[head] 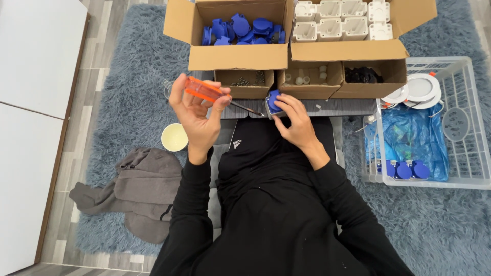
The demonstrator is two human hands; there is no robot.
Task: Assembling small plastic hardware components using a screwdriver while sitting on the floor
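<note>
Black long sleeves point(192, 204) on both arms. Black trousers point(266, 153) with small white logo. Hands bare.

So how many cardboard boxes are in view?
5: blue-parts box back left, white-parts box back right, and three small ones in front: screws box, white-bits box, black-parts box. Others may be hidden.

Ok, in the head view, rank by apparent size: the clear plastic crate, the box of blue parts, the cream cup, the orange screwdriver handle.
1. Clear plastic crate
2. Box of blue parts
3. Orange screwdriver handle and cream cup: about alike; the handle is raised nearer the camera, so unranked.
</note>
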